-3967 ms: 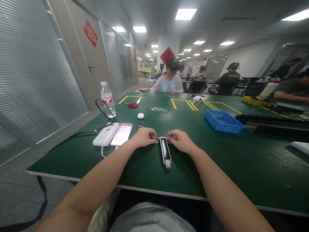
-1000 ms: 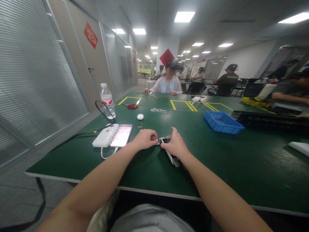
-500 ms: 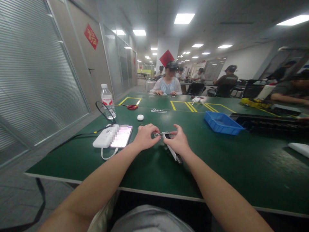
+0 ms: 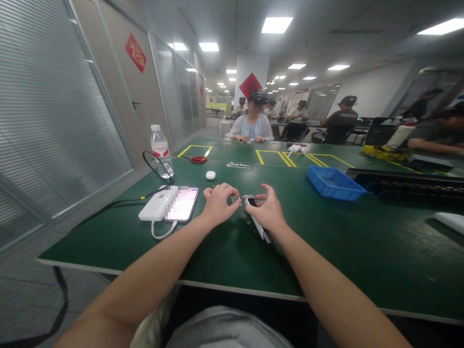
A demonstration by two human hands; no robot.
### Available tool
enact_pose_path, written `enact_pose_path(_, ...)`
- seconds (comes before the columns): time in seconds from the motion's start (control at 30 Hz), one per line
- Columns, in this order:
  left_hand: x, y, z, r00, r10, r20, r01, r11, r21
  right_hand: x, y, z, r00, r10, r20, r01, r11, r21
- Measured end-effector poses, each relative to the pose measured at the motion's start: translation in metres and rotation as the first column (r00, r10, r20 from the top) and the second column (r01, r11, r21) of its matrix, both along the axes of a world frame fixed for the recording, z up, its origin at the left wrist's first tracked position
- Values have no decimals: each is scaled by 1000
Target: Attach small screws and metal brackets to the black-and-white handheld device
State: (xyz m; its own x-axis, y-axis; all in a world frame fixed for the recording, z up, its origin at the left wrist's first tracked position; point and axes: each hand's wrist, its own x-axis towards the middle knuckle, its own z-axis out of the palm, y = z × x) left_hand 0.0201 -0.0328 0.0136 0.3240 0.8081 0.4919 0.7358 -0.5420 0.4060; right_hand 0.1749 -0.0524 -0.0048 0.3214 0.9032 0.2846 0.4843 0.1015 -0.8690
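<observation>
My right hand [image 4: 268, 211] grips a long black and white bar-shaped part [image 4: 261, 227], lifted off the green table [image 4: 326, 241] and tilted, its near end showing below my wrist. My left hand [image 4: 218, 203] is closed in a pinch on a small metal piece [image 4: 235, 198] at the bar's far end. Both hands meet above the middle of the table, fingertips almost touching.
A phone [image 4: 182, 203] on a white power bank [image 4: 155, 209] lies to the left, with a water bottle [image 4: 161, 151], red scissors [image 4: 197, 159] and a white puck [image 4: 210, 175] behind. A blue tray [image 4: 335, 183] and black rail [image 4: 409, 185] sit to the right. Other people sit at the far side.
Over four seconds the bar went from lying flat on the table to lifted and tilted in my right hand. In the last half second the hands barely shifted.
</observation>
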Motion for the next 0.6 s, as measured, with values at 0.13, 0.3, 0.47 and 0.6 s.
enact_pose_path(0.13,1,-1,1,999,20,-30,-20,999,-33,1,1,-1,1000,-1,7,1,1000,-2)
enact_pose_path(0.3,1,0,0,999,15,-37,-17,999,-43,1,1,-1,1000,5,9,-5,1000,-17)
enact_pose_path(0.47,-1,1,-2,999,23,-37,-24,999,-24,2,1,-1,1000,3,15,-3,1000,-21)
enact_pose_path(0.6,-2,2,-3,999,12,-44,-13,1000,-12,3,2,-3,1000,6,31,-5,1000,-21)
